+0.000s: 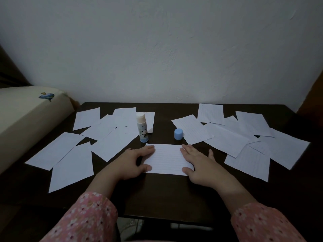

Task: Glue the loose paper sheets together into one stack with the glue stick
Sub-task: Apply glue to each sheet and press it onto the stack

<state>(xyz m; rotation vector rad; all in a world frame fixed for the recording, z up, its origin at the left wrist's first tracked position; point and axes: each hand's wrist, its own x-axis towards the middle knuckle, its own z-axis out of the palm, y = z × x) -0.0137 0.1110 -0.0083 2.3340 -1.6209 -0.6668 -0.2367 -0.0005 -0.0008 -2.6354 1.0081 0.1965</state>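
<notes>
So both hands — left hand [135, 162], right hand [197, 163] — lie flat with fingers spread on the lined sheet [166, 158]; just behind it stands the uncapped glue stick [143, 128] — cap [178, 134] beside, loose sheets [104, 137] either side on the tabletop [157, 193].

- dark wooden table [166, 194] pushed flush against the wall [157, 49]
- wall: plain, pale, rough plaster texture
- cream cushioned furniture [26, 119] left of table, touching its corner, small fish print
- light dim, cool
</notes>
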